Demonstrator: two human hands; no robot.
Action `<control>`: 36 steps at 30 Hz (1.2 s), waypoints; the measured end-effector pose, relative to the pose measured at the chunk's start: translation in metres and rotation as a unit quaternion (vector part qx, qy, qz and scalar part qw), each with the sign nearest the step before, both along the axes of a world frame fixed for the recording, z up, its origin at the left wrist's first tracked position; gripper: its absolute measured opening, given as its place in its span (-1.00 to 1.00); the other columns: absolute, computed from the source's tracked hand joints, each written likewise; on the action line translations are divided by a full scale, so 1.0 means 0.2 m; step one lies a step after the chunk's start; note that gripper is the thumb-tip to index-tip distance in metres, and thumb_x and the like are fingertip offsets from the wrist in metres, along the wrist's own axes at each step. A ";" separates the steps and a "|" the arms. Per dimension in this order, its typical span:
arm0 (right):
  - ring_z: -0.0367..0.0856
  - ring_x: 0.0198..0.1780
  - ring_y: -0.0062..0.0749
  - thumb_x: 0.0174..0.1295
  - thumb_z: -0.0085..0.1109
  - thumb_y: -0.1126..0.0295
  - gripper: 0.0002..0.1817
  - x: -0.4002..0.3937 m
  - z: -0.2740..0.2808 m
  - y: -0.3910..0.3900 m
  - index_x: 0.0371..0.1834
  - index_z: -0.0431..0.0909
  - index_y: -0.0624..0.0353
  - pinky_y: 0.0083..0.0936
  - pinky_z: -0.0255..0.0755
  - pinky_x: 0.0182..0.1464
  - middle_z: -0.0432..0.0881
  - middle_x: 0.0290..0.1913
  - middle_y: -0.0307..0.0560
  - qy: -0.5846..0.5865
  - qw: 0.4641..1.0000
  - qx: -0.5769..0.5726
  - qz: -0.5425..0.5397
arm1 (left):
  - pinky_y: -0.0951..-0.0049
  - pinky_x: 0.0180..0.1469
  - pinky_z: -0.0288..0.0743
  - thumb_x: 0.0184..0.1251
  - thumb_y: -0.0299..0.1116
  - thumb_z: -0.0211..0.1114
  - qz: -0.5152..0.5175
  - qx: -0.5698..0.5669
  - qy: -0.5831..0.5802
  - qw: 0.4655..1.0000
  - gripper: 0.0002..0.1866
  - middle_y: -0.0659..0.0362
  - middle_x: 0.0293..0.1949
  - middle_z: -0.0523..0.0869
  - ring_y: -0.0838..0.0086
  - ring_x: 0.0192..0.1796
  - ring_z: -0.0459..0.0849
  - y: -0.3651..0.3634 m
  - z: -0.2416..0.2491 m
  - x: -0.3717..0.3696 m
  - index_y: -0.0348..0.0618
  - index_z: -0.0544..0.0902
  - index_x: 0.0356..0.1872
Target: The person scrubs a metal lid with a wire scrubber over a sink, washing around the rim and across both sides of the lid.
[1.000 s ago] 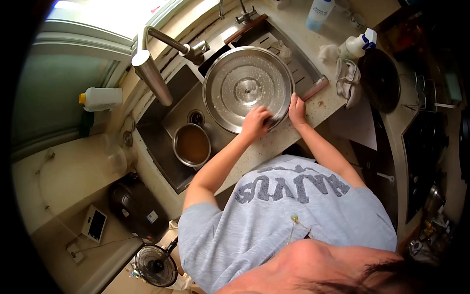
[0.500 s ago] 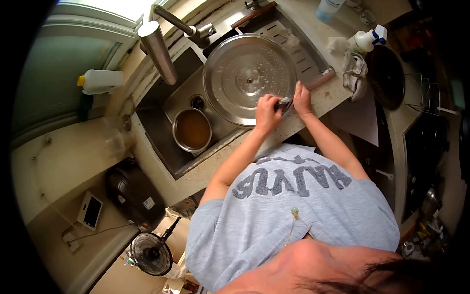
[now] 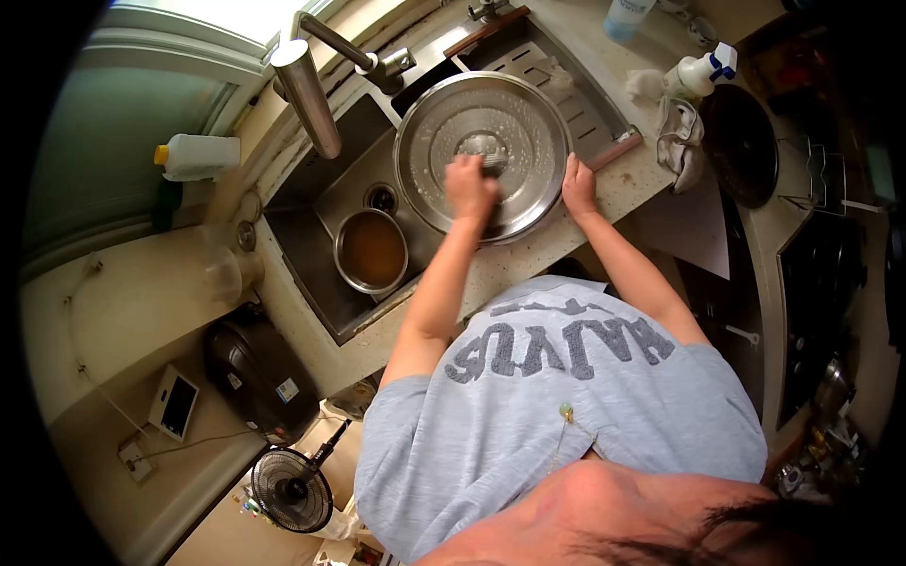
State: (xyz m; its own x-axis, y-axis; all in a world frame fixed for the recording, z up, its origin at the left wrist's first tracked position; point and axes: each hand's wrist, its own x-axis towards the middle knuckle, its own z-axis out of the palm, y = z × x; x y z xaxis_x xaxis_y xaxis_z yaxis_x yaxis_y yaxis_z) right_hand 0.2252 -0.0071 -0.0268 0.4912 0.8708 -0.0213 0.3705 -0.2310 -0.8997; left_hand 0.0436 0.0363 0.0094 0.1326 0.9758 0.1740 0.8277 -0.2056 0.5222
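Note:
A large round steel lid (image 3: 519, 108) lies wet over the sink (image 3: 316, 212), with its knob near the middle. My left hand (image 3: 469, 184) presses a dark scrubber (image 3: 487, 147) against the lid close to that knob. My right hand (image 3: 578, 184) grips the lid's right rim at the counter edge and steadies it. Water drops cover the lid's surface.
A steel bowl of brown water (image 3: 371, 252) sits in the sink beside the drain. The faucet (image 3: 307, 80) reaches over the basin. A white bottle (image 3: 198, 156) stands at left, a spray bottle (image 3: 698, 74), cloth (image 3: 676, 137) and black pan (image 3: 741, 141) at right.
My left hand moved with the scrubber from the lid's near right rim up to its centre. My right hand stayed on the rim.

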 end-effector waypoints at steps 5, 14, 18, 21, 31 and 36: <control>0.39 -0.54 0.09 0.37 -0.23 0.25 -0.59 -0.01 -0.03 0.00 -0.44 0.45 0.39 -0.29 0.29 -0.46 0.45 -0.57 0.25 0.002 0.999 0.037 -0.016 | 0.21 -0.16 0.36 -0.21 -0.55 0.20 -0.058 -0.043 -0.062 0.996 -0.82 0.01 -0.34 0.51 0.11 -0.21 0.46 -0.13 -0.01 0.04 -0.17 0.57 -0.45; 0.26 -0.56 -0.25 0.37 -0.24 0.16 -0.52 0.00 -0.04 0.02 -0.50 0.40 0.41 -0.36 0.28 -0.39 0.42 -0.60 0.18 0.043 0.999 0.018 -0.023 | 0.23 -0.17 0.40 -0.14 -0.50 0.25 -0.003 -0.020 -0.007 1.000 -0.83 0.04 -0.31 0.55 0.11 -0.23 0.50 0.01 0.00 0.13 -0.17 0.61 -0.41; 0.29 -0.55 -0.30 0.36 -0.23 0.14 -0.51 0.02 -0.03 0.02 -0.50 0.41 0.41 -0.36 0.29 -0.38 0.42 -0.62 0.14 0.054 0.998 0.007 -0.010 | 0.29 -0.15 0.42 -0.07 -0.46 0.26 -0.080 -0.077 -0.197 0.974 -0.78 0.04 -0.29 0.56 0.16 -0.23 0.54 -0.21 0.09 0.33 -0.19 0.60 -0.30; 0.30 -0.55 -0.34 0.35 -0.22 0.12 -0.49 0.04 -0.02 0.01 -0.51 0.41 0.41 -0.35 0.30 -0.39 0.42 -0.63 0.10 0.080 0.996 -0.024 0.004 | 0.28 -0.16 0.40 -0.08 -0.46 0.27 -0.111 0.002 -0.119 0.987 -0.74 0.11 -0.25 0.55 0.18 -0.19 0.50 -0.29 0.13 0.34 -0.12 0.58 -0.26; 0.36 -0.54 -0.05 0.37 -0.28 0.13 -0.47 0.03 -0.05 0.03 -0.46 0.44 0.46 -0.27 0.29 -0.36 0.47 -0.57 0.24 0.016 1.000 -0.015 0.014 | 0.26 -0.09 0.40 -0.16 -0.48 0.23 -0.209 -0.022 0.031 0.977 -0.68 0.21 -0.17 0.52 0.23 -0.08 0.47 -0.49 0.10 -0.15 -0.03 0.52 -0.25; 0.29 -0.56 -0.03 0.39 -0.30 0.15 -0.46 0.02 -0.06 0.03 -0.51 0.41 0.46 -0.27 0.26 -0.40 0.43 -0.60 0.24 0.012 1.000 0.014 0.017 | 0.28 0.02 0.38 -0.23 -0.52 0.26 -0.274 -0.010 0.041 0.961 -0.57 0.17 -0.12 0.53 0.20 -0.05 0.46 -0.41 0.10 -0.42 -0.06 0.52 -0.17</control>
State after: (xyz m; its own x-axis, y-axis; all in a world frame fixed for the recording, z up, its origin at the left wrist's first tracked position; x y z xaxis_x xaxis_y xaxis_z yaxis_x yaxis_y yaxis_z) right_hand 0.2300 -0.0002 -0.0388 0.4612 0.8873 -0.0081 0.3550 -0.1929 -0.9147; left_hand -0.0412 -0.0451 0.0298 0.6401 0.7585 0.1225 0.6369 -0.6130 0.4676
